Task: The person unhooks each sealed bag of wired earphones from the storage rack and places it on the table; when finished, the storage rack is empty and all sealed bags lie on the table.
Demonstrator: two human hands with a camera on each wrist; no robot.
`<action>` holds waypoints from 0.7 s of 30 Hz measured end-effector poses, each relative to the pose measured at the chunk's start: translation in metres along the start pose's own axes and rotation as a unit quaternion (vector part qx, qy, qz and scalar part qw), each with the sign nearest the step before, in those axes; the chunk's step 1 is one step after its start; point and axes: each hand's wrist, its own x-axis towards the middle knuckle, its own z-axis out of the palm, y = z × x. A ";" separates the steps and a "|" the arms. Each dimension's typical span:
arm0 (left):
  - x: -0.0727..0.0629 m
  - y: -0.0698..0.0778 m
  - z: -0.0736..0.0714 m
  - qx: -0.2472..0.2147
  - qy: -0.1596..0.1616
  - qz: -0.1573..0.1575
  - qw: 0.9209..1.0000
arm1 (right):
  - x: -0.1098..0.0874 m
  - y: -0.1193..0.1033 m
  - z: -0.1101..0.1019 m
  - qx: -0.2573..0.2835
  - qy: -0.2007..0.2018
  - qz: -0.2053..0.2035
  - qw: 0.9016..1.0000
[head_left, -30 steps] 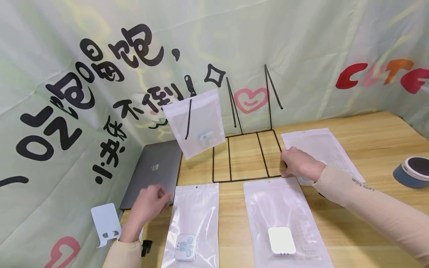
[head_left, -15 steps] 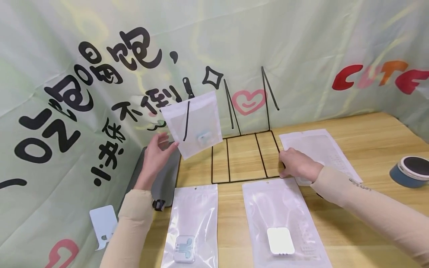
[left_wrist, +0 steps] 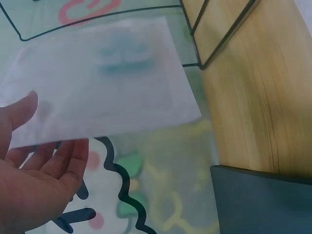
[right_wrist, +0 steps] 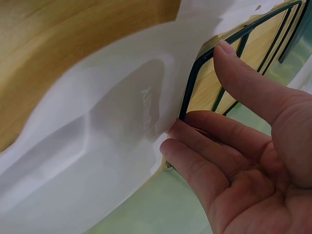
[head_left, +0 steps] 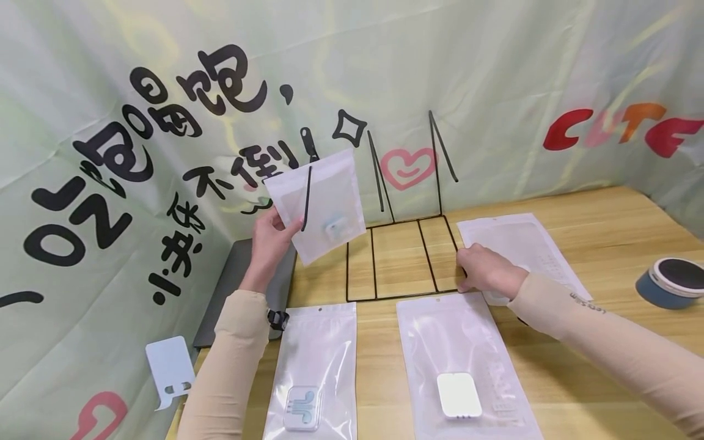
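Left hand [head_left: 271, 239] has moved up to pinch the small pouch [head_left: 319, 205] hanging on the wire rack [head_left: 404, 256] at 11 o'clock, so steady the rack with the open right hand [head_left: 486, 269] and slide gently.

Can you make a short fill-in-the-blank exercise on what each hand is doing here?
1. The left hand holds a white pouch that hangs on the black wire ____.
2. The right hand rests at the rack's front right ____.
3. A grey ____ lies on the table below the left hand.
4. The pouch nearest the right forearm holds a white ____.

Missing words: rack; corner; laptop; box
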 end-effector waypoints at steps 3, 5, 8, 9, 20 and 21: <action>0.000 0.000 0.001 -0.002 0.008 -0.010 1.000 | 0.000 -0.001 0.000 0.000 0.001 0.000 1.000; 0.000 0.000 0.001 0.000 0.012 -0.012 1.000 | 0.001 -0.001 0.000 -0.001 0.002 -0.001 1.000; 0.000 -0.001 0.001 0.001 0.012 -0.010 1.000 | 0.001 -0.002 -0.001 0.000 0.003 -0.001 1.000; 0.000 -0.001 0.001 -0.002 0.012 -0.009 1.000 | 0.001 -0.002 -0.001 0.000 0.003 -0.001 1.000; -0.020 0.008 -0.003 -0.001 0.024 0.030 0.999 | 0.001 -0.001 -0.001 -0.010 0.008 0.002 1.000; -0.023 0.009 -0.003 -0.001 0.025 0.030 0.999 | 0.001 -0.001 -0.002 -0.011 0.005 0.004 1.000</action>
